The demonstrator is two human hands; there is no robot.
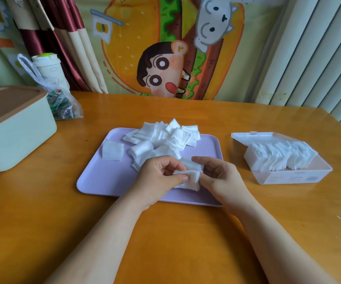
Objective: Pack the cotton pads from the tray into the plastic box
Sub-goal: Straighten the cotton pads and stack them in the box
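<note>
Orange wooden surface, purple tray in the middle, half-full plastic box right. Both hands' fingers pinch a few cotton pads near the tray's near edge; the loose stack could easily fan apart mid-carry.

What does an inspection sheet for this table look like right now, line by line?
Surface: wooden table, glossy.
Job's things: purple tray with loose cotton pads; open plastic box, part filled.
Clutter: lidded cream bin, plastic bag, paper cup.
Grips: left hand and right hand both pinch a small pad stack over the tray.
Cables: nothing seen.
Surroundings: cartoon cloth, curtains.
</note>
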